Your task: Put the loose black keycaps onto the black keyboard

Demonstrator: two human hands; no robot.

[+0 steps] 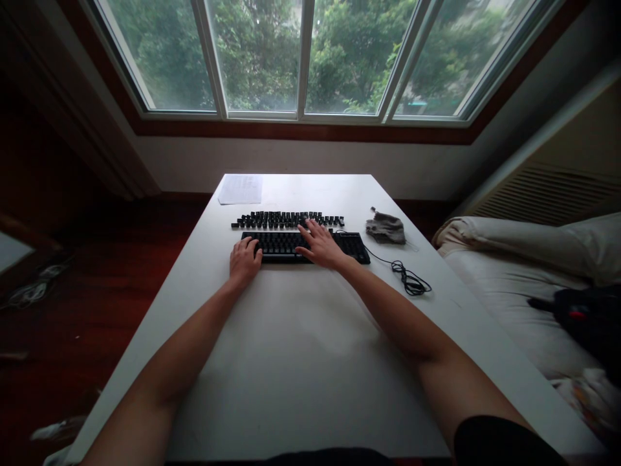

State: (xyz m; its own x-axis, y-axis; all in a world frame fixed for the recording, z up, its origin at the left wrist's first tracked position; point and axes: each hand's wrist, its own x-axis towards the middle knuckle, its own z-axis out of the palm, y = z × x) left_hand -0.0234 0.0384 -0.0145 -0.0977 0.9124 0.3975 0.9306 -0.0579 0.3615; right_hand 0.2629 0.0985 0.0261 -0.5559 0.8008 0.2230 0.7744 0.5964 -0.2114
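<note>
A black keyboard (339,246) lies across the far half of a white table (301,349). Just behind it, several loose black keycaps (286,220) are laid out in rows. My left hand (245,259) rests at the keyboard's left end, fingers curled against its edge. My right hand (320,244) lies flat on the middle of the keyboard with fingers spread, the fingertips reaching toward the keycap rows. Nothing shows inside either hand.
The keyboard's black cable (410,281) lies coiled to its right. A crumpled grey cloth (387,229) sits at the far right, a printed paper sheet (240,189) at the far left. A bed with pillows (524,259) adjoins the table's right side; wide windows (301,58) are ahead.
</note>
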